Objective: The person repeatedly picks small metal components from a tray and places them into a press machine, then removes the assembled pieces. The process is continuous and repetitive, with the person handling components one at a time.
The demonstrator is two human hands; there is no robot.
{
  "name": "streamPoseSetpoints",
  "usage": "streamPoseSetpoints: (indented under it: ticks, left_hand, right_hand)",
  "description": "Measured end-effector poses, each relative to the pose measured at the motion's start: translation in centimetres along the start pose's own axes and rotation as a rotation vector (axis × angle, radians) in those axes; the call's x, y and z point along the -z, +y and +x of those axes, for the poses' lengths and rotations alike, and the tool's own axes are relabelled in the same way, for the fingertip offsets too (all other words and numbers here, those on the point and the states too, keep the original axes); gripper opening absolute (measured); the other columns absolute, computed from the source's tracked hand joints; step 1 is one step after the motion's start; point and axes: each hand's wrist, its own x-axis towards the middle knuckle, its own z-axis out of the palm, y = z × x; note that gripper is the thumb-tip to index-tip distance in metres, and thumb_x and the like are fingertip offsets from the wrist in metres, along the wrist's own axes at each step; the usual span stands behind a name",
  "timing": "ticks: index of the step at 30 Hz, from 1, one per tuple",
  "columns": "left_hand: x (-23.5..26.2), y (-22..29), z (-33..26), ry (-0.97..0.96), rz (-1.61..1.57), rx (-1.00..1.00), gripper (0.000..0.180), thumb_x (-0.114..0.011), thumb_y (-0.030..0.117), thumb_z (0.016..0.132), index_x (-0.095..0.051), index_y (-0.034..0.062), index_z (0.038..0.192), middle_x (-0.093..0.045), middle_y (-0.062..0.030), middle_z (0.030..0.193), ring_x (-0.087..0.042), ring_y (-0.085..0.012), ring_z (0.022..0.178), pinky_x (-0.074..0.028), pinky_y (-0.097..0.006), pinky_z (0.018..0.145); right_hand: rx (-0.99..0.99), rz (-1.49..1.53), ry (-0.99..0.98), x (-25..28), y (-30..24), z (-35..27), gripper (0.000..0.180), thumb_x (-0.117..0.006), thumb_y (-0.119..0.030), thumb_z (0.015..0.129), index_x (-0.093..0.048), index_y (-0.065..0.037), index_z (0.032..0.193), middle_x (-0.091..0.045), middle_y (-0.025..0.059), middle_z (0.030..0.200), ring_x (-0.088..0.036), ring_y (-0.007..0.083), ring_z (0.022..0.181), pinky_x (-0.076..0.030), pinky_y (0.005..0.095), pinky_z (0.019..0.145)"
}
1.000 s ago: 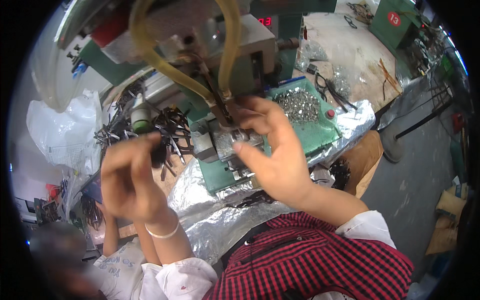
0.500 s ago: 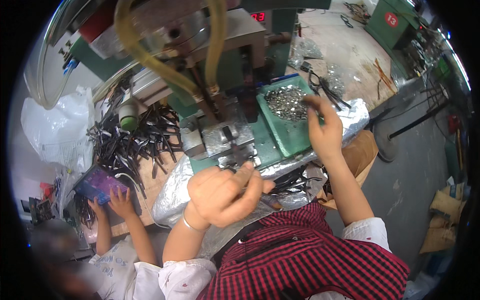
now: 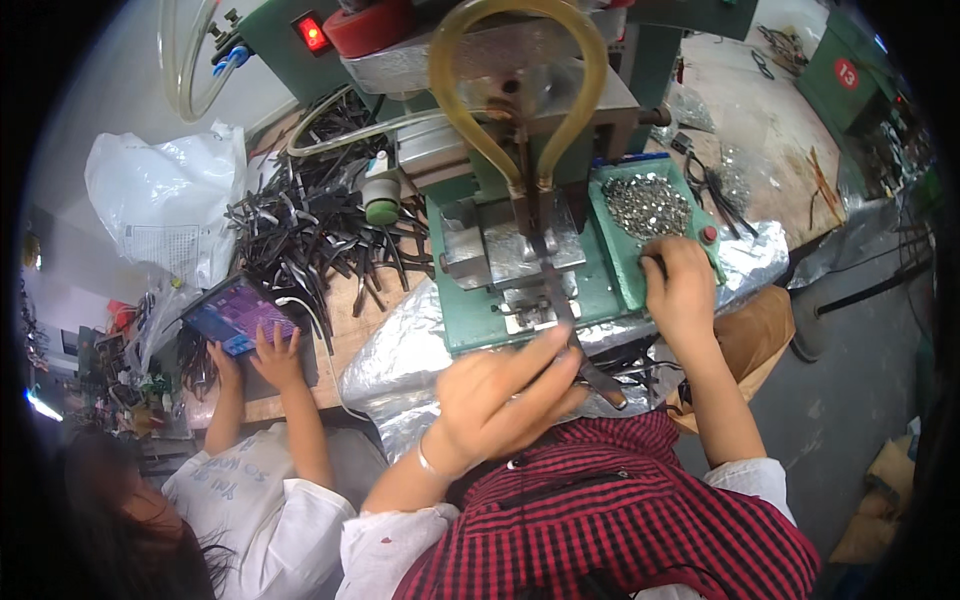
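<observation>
2 hands, 1 on dark piece

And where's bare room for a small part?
Bare wood between the dark tool pile and silver foil; a green base strip between steel block and green tray. Crowded: that pile and the tray's far end, heaped with metal bits; the right hand covers its near corner.

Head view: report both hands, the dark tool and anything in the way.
Left hand gripping dark tool, far end at metal block. Right hand over green tray's near edge, hold unclear. No obstruction evident.
</observation>
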Motion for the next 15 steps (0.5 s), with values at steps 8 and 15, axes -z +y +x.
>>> streamPoseSetpoints:
  ticks: [8, 15]
  left_hand:
    - [7.5, -5.4, -0.6, 0.549, 0.359, 0.493, 0.021, -0.065, -0.009, 0.094, -0.067, -0.0044, 0.114, -0.069, -0.0156, 0.116, -0.066, -0.0259, 0.109, -0.052, -0.038, 0.098]
    - [0.8, -19.1, -4.5, -0.138, 0.99, 0.74, 0.031, -0.084, 0.032, 0.079, -0.073, 0.0044, 0.088, -0.063, -0.015, 0.101, -0.06, -0.0366, 0.101, -0.05, -0.046, 0.084]
  right_hand:
    - [0.058, 0.216, 0.105, 0.5, -0.3, 1.4, 0.015, -0.068, -0.002, 0.087, -0.076, -0.005, 0.099, -0.073, 0.0129, 0.096, -0.068, 0.0323, 0.09, -0.052, 0.0401, 0.082]
    - [-0.142, 0.401, 0.113, -1.0, -1.3, 1.6, 0.012, -0.069, -0.003, 0.089, -0.076, -0.004, 0.099, -0.075, 0.0128, 0.096, -0.07, 0.0305, 0.09, -0.054, 0.0387, 0.08]
